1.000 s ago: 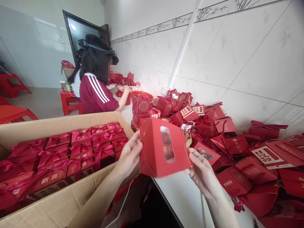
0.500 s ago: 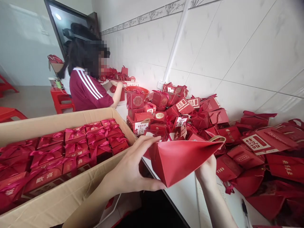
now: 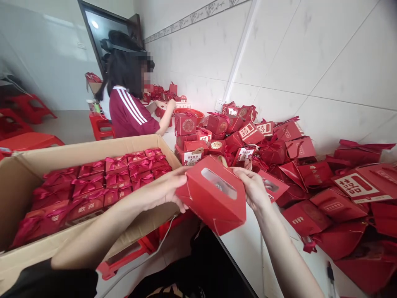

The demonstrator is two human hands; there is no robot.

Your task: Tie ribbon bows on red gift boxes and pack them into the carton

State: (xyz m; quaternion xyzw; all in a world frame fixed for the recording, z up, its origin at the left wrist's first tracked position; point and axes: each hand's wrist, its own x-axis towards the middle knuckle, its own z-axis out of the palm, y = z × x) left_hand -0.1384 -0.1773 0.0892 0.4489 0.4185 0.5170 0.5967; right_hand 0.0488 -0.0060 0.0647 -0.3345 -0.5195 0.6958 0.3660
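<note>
A red gift box (image 3: pixel 204 203) with a clear oval window and a pale handle at its top is held up between my two hands, tilted over the table edge. My left hand (image 3: pixel 169 186) grips its left end, thumb on top and fingers partly hidden below. On the far right corner, near the handle, my right hand (image 3: pixel 252 186) pinches the box. Through the window something small and pale shows, too small to name. Behind my right hand lies another red box with a window (image 3: pixel 273 186).
An open cardboard carton (image 3: pixel 93 145) at left holds rows of ribboned red boxes (image 3: pixel 114 180). Heaped red gift boxes (image 3: pixel 335 207) cover the table along the wall. A black pen (image 3: pixel 330 273) lies front right. A co-worker (image 3: pixel 133 111) sits beyond, by a red basin (image 3: pixel 189 111).
The box has turned so its windowed side now faces me, and it sits a little lower. My right hand has come up to its far corner. The view has shifted left.
</note>
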